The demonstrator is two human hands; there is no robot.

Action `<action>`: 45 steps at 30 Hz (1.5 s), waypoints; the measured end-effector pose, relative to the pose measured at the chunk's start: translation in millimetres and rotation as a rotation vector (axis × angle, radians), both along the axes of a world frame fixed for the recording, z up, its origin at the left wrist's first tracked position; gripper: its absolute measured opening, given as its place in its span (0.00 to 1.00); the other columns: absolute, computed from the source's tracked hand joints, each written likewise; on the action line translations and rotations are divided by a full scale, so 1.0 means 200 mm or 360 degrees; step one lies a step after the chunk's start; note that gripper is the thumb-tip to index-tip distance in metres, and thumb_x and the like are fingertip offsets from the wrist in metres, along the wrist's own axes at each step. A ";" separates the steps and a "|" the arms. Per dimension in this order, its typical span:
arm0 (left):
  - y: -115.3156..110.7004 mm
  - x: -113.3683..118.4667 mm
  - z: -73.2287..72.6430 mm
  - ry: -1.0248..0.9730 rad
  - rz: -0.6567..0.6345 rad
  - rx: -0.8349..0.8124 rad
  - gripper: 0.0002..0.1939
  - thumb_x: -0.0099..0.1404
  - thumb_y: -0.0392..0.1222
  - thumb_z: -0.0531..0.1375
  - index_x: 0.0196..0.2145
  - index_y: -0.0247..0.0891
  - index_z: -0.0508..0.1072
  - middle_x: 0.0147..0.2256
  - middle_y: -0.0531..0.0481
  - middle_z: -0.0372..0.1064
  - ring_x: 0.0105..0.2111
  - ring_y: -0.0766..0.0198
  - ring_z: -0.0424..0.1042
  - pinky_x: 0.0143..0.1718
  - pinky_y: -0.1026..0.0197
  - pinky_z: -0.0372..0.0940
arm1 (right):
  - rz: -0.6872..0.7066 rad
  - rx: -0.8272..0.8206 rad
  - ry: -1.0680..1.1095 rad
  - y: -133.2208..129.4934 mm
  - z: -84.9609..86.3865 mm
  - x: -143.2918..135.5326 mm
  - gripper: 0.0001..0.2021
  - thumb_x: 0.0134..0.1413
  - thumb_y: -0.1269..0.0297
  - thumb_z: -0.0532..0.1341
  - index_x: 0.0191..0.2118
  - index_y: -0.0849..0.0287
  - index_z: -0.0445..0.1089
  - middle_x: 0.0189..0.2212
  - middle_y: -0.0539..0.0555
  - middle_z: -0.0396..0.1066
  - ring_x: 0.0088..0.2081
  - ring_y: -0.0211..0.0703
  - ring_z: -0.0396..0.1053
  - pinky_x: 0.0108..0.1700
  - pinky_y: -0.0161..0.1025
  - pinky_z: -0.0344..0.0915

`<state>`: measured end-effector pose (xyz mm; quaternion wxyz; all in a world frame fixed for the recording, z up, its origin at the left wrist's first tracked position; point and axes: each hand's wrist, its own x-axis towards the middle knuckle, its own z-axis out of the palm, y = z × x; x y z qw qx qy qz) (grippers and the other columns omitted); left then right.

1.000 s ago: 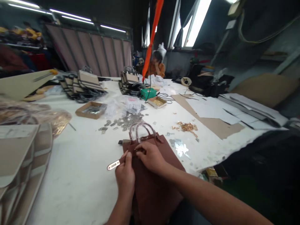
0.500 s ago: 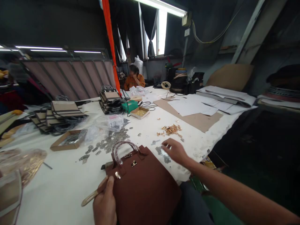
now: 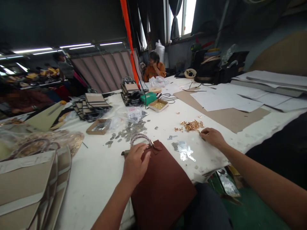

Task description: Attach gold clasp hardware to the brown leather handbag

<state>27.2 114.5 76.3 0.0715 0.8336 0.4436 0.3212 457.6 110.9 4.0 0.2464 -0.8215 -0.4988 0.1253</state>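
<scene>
A brown handbag (image 3: 165, 182) leans from my lap against the table edge, its arched, wrapped handle (image 3: 137, 136) at the top. My left hand (image 3: 136, 163) lies over the bag's upper front below the handle, fingers curled and thumb bent in. It covers the metal fittings there, and its exact grip is partly hidden. Out on the table, my right hand (image 3: 211, 136) has its fingertips pinched at a small gold-coloured fitting (image 3: 197, 131), beside a pile of gold-coloured fittings (image 3: 190, 125). Between the bag and that hand lie flat silver metal plates (image 3: 184, 150).
Grey metal plates (image 3: 130, 129) are scattered beyond the bag, near a cardboard tray (image 3: 97, 127). Stacked bag panels (image 3: 24, 182) stand at left. A box of brass pieces (image 3: 158, 105) and paper sheets (image 3: 223, 97) lie farther back. A person (image 3: 154, 67) sits across the table.
My left hand has moved from the bag's left edge up onto its front below the handle. My right hand has gone from near the silver plates to the gold-coloured pile. The view has turned left.
</scene>
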 end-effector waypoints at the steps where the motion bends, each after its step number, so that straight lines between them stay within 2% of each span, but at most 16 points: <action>1: 0.05 0.03 -0.01 0.0128 -0.0097 -0.0064 0.14 0.71 0.41 0.58 0.52 0.39 0.75 0.54 0.43 0.72 0.56 0.53 0.68 0.61 0.50 0.63 | 0.0043 0.0039 0.0039 -0.01 0.02 -0.03 0.10 0.55 0.56 0.64 0.38 0.54 0.80 0.41 0.57 0.79 0.42 0.51 0.75 0.44 0.43 0.67; 4: 0.20 0.11 -0.03 0.0474 -0.0337 -0.0262 0.17 0.69 0.38 0.59 0.54 0.38 0.75 0.58 0.41 0.71 0.59 0.49 0.66 0.63 0.47 0.60 | 0.0258 0.0178 0.0354 -0.09 0.11 -0.24 0.12 0.56 0.52 0.64 0.37 0.54 0.78 0.35 0.53 0.80 0.36 0.47 0.75 0.39 0.41 0.68; 8: 0.34 0.17 -0.02 0.0744 -0.0556 -0.0430 0.11 0.69 0.37 0.59 0.43 0.43 0.81 0.47 0.44 0.77 0.53 0.52 0.69 0.61 0.49 0.59 | 0.0727 0.0261 0.1001 -0.21 0.17 -0.72 0.10 0.56 0.54 0.65 0.33 0.55 0.75 0.29 0.50 0.78 0.31 0.46 0.73 0.33 0.40 0.67; 12: 0.36 0.23 0.04 0.0800 -0.0590 -0.0478 0.09 0.68 0.38 0.60 0.36 0.42 0.81 0.40 0.45 0.78 0.49 0.52 0.72 0.58 0.50 0.59 | 0.0988 0.0384 0.1209 -0.22 0.13 -1.13 0.01 0.54 0.65 0.66 0.32 0.53 0.76 0.33 0.48 0.79 0.36 0.46 0.75 0.42 0.42 0.70; 15: 0.35 0.30 0.09 0.0797 -0.0517 -0.0542 0.10 0.68 0.39 0.59 0.41 0.41 0.81 0.38 0.44 0.78 0.44 0.51 0.74 0.51 0.52 0.63 | 0.0982 0.0482 0.1236 -0.17 0.07 -1.26 0.01 0.54 0.67 0.66 0.33 0.54 0.75 0.36 0.50 0.77 0.39 0.48 0.74 0.45 0.44 0.70; 16: 0.35 0.31 0.10 0.0769 -0.0477 -0.0577 0.13 0.68 0.40 0.59 0.47 0.41 0.79 0.39 0.45 0.79 0.44 0.52 0.75 0.49 0.53 0.64 | 0.0953 0.0524 0.1231 -0.15 0.05 -1.28 0.02 0.54 0.67 0.65 0.34 0.54 0.74 0.37 0.51 0.77 0.41 0.49 0.74 0.46 0.45 0.70; 18: 0.34 0.32 0.11 0.0575 -0.0438 -0.0765 0.24 0.68 0.45 0.60 0.61 0.41 0.71 0.42 0.46 0.79 0.43 0.53 0.76 0.47 0.57 0.66 | 0.0873 0.0598 0.1229 -0.12 0.03 -1.28 0.02 0.55 0.66 0.65 0.36 0.54 0.74 0.43 0.53 0.76 0.45 0.49 0.73 0.50 0.46 0.69; 20: 0.34 0.29 0.09 0.0302 -0.0368 -0.0958 0.30 0.70 0.51 0.58 0.66 0.40 0.64 0.45 0.48 0.79 0.43 0.57 0.77 0.44 0.60 0.68 | 0.0777 0.0638 0.1230 -0.10 0.01 -1.25 0.03 0.56 0.63 0.66 0.34 0.55 0.74 0.49 0.55 0.75 0.50 0.51 0.72 0.55 0.47 0.67; 21: 0.33 0.27 0.07 0.0205 -0.0301 -0.1008 0.28 0.71 0.53 0.56 0.64 0.39 0.66 0.45 0.48 0.79 0.42 0.58 0.77 0.43 0.61 0.68 | 0.0721 0.0648 0.1216 -0.09 0.01 -1.22 0.04 0.56 0.62 0.66 0.32 0.55 0.74 0.51 0.55 0.74 0.52 0.51 0.71 0.57 0.48 0.66; 23: 0.32 0.21 0.02 0.0188 -0.0130 -0.0965 0.19 0.71 0.51 0.55 0.52 0.38 0.73 0.42 0.47 0.79 0.40 0.58 0.77 0.42 0.60 0.68 | 0.0600 0.0641 0.1165 -0.08 0.00 -1.17 0.08 0.56 0.59 0.66 0.29 0.55 0.73 0.49 0.56 0.75 0.52 0.52 0.72 0.58 0.49 0.65; 26: 0.29 0.14 -0.05 0.0313 0.0022 -0.0836 0.10 0.66 0.45 0.59 0.40 0.38 0.75 0.41 0.43 0.77 0.42 0.53 0.74 0.45 0.55 0.65 | 0.0451 0.0482 0.1234 -0.06 -0.03 -1.09 0.11 0.56 0.53 0.67 0.32 0.55 0.75 0.35 0.53 0.77 0.39 0.50 0.75 0.48 0.48 0.70; 29: 0.26 0.15 -0.08 0.0379 0.0082 -0.0782 0.11 0.63 0.47 0.62 0.38 0.38 0.75 0.42 0.40 0.75 0.46 0.48 0.73 0.48 0.51 0.64 | 0.0377 0.0386 0.1458 -0.03 -0.07 -1.03 0.16 0.55 0.47 0.68 0.36 0.56 0.75 0.30 0.52 0.77 0.32 0.48 0.76 0.40 0.45 0.72; 33: 0.29 0.21 -0.07 0.0420 0.0133 -0.0921 0.13 0.60 0.51 0.64 0.35 0.39 0.75 0.34 0.43 0.76 0.37 0.50 0.74 0.41 0.53 0.64 | 0.0345 0.0434 0.1549 -0.01 -0.10 -1.03 0.21 0.52 0.43 0.69 0.39 0.57 0.74 0.33 0.54 0.79 0.35 0.50 0.77 0.40 0.45 0.73; 37: 0.33 0.20 -0.07 0.0381 0.0069 -0.1162 0.15 0.56 0.54 0.65 0.32 0.39 0.78 0.30 0.46 0.77 0.32 0.53 0.75 0.34 0.57 0.63 | 0.0410 0.0496 0.1512 -0.06 -0.06 -1.05 0.19 0.55 0.47 0.68 0.43 0.57 0.72 0.36 0.55 0.79 0.37 0.50 0.78 0.41 0.45 0.74; 41: 0.32 0.16 -0.06 0.0250 -0.0098 -0.1476 0.15 0.56 0.53 0.65 0.33 0.38 0.80 0.31 0.49 0.79 0.32 0.57 0.76 0.31 0.62 0.63 | 0.0620 0.0547 0.1062 -0.13 0.05 -1.02 0.11 0.60 0.55 0.65 0.44 0.53 0.76 0.40 0.53 0.79 0.39 0.48 0.77 0.45 0.46 0.73; 45: 0.28 0.15 -0.01 0.0100 -0.0160 -0.1626 0.17 0.55 0.53 0.66 0.36 0.38 0.81 0.34 0.49 0.80 0.34 0.56 0.77 0.33 0.62 0.66 | 0.0805 0.0520 0.0717 -0.20 0.15 -0.96 0.07 0.60 0.59 0.63 0.40 0.50 0.78 0.37 0.51 0.80 0.37 0.47 0.76 0.41 0.43 0.72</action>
